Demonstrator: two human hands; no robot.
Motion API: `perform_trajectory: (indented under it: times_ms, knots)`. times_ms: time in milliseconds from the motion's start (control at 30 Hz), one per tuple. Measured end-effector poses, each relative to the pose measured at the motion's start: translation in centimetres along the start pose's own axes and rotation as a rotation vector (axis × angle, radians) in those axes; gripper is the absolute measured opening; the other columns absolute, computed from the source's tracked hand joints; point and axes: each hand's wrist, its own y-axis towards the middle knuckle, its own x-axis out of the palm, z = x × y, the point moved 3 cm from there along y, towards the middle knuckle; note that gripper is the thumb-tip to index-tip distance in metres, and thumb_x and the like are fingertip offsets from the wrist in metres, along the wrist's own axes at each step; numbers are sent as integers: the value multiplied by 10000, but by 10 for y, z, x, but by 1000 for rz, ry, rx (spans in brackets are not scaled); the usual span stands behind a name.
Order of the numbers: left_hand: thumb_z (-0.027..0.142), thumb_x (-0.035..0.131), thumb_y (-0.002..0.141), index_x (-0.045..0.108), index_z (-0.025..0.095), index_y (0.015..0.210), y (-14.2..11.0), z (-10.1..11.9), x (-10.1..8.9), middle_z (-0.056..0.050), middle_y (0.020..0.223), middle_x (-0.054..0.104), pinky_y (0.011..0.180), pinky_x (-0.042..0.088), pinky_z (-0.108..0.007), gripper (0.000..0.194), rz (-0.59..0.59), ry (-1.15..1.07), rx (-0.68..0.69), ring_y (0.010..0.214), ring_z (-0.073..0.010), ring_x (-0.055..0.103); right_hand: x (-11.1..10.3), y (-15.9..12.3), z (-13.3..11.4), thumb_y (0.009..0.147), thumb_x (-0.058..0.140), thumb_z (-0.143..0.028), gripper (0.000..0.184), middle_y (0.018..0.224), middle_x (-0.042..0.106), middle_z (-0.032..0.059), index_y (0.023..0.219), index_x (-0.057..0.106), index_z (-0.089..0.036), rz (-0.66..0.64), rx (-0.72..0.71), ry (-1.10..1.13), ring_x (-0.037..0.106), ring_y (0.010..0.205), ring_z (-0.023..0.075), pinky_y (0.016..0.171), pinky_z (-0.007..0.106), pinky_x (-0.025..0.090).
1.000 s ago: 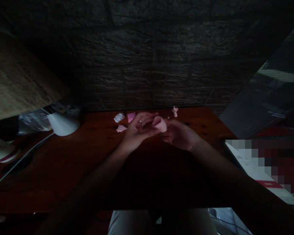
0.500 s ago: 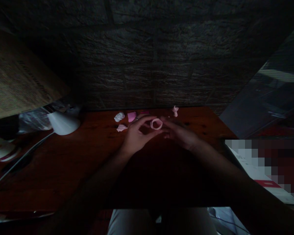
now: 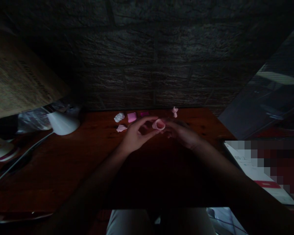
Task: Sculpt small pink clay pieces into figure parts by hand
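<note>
A small pale pink cup-like ring [image 3: 155, 125], apparently modelling clay, is held above the wooden table. Its round opening faces me and the inside looks hollow. My left hand [image 3: 133, 134] grips its left side between thumb and fingers. On the right side, the fingertips of my right hand [image 3: 183, 133] press against the wall. Beyond my left hand lie a white lump [image 3: 119, 117], a pink block [image 3: 132, 117], a magenta piece [image 3: 144, 114] and a flattened pale pink piece [image 3: 122, 128]. Behind my right hand stands a narrow-waisted pale pink piece [image 3: 174, 112].
The scene is dim. A dark block wall [image 3: 137, 75] rises behind the table [image 3: 71, 169]. To the left are a white cone-shaped object [image 3: 63, 124], a cable [image 3: 22, 158], a white cup [image 3: 0, 148] and a brown bag [image 3: 22, 75]. A white printed board [image 3: 259, 176] lies right.
The pink ring has moved slightly right and tilted, so more of its outer wall shows. Both hands still hold it, and my right hand has shifted a little right.
</note>
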Motion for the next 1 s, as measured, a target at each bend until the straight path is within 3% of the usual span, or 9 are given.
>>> perform_trajectory:
  times_ms: [133,233,433,533,733,1000]
  knots:
    - [220,791,840,785,252,1069,2,2,-6,-107,1278,725,965,526,-385,232,-106,152,157,1187,-272,665,-2,-1,-4,763,760,-569,370,758,681,24,833,743,-206,29,-69,-194,570,654,139,535,240,396]
    - [224,760,876,785,245,1048,2,0,-6,-112,1289,717,1022,525,-416,175,-198,265,257,1181,-262,683,-3,-1,-3,809,685,-630,444,682,629,7,784,728,-188,27,-108,-372,531,616,133,564,261,393]
    - [223,666,958,751,197,1046,-1,-4,0,-95,1175,758,935,590,-340,125,-273,403,425,1065,-200,735,-5,2,0,927,580,-483,355,861,736,54,899,750,-173,-16,-190,-565,638,787,178,758,309,469]
    - [213,643,972,748,184,1037,-2,-5,0,-88,1128,774,892,600,-311,127,-270,412,445,1021,-188,749,-5,2,1,933,560,-466,344,897,747,62,911,750,-180,-27,-198,-603,653,810,191,767,313,476]
    - [220,734,902,756,179,1064,-3,-9,0,-119,1240,736,973,581,-355,167,-319,440,460,1118,-227,722,-5,-2,-1,942,516,-524,407,822,710,55,860,711,-176,-20,-183,-673,624,739,176,698,297,452]
    - [216,655,960,736,195,1001,-2,-8,3,-97,1270,703,984,555,-365,93,-451,416,347,1136,-218,696,0,-6,-1,969,491,-559,436,773,698,44,856,710,-200,-96,-125,-746,635,712,176,673,288,458]
